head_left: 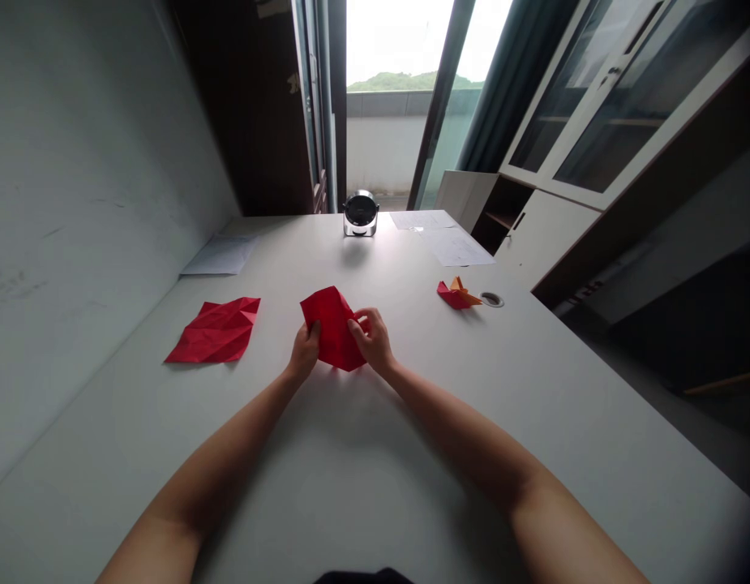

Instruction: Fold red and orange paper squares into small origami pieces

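A long white table (pixel 362 487) is filling most of the view, running between a pale wall (pixel 95 203) on the left and a white cabinet (pixel 550 239) on the right, with a glass door (pixel 392 150) standing beyond its far end. White papers (pixel 463 246) are lying at the far right, and another white stack (pixel 220 255) is resting against the wall. Nearer on the left, a creased red sheet (pixel 216 332) is lying spread on the tabletop, well apart from the hands. A red paper (pixel 333 328) is tilting up between the two hands, near the middle of the table. The left hand (pixel 305 349) is pinching its left edge, thumb pressing on the near face; the right hand (pixel 375 339) is pinching its right edge between thumb and curled fingers, covering part of that side. Straight beyond the paper, a black round device (pixel 361 209) is standing on a metal bracket. A folded red-and-orange figure (pixel 458 294) is sitting to the right, just beside a round cable hole (pixel 492 299).
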`<act>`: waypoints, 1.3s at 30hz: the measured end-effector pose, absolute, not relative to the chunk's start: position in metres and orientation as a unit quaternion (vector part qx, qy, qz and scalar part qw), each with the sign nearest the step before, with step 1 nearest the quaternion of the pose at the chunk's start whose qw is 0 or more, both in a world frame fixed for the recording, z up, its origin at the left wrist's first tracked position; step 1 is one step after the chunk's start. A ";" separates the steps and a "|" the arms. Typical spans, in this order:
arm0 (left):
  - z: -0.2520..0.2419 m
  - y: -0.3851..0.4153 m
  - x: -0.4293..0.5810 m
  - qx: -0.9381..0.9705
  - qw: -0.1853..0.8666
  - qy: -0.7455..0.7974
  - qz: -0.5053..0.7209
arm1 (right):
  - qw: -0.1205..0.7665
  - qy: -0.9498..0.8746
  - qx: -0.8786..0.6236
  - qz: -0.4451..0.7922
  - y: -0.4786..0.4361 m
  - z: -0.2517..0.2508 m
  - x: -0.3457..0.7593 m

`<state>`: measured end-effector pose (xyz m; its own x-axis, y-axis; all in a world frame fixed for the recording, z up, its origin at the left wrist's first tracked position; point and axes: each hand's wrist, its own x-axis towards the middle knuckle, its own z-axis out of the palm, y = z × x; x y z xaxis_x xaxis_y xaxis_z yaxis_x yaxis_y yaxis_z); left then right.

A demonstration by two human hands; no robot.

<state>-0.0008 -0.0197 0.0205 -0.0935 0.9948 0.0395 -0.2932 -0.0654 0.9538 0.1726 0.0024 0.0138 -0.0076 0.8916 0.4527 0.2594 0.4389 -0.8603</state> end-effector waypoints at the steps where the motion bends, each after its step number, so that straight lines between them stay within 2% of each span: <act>1: 0.020 -0.020 -0.001 0.414 0.533 0.428 0.601 | 0.548 -0.642 -0.446 0.297 0.005 0.013 0.174; 7: 0.017 -0.017 -0.003 0.402 0.538 0.427 0.606 | 0.580 -0.609 -0.443 0.312 0.015 0.013 0.181; 15: 0.015 -0.016 -0.003 0.454 0.507 0.436 0.589 | 0.565 -0.694 -0.362 0.261 0.001 0.025 0.179; 21: 0.016 -0.015 -0.005 0.481 0.490 0.446 0.574 | 0.595 -0.654 -0.394 0.253 0.007 0.022 0.178; 25: 0.017 -0.015 -0.007 0.467 0.503 0.450 0.571 | 0.630 -0.583 -0.441 0.263 0.013 0.021 0.183; 39: 0.031 -0.018 -0.012 0.443 0.545 0.447 0.555 | 0.623 -0.493 -0.474 0.380 0.034 0.021 0.206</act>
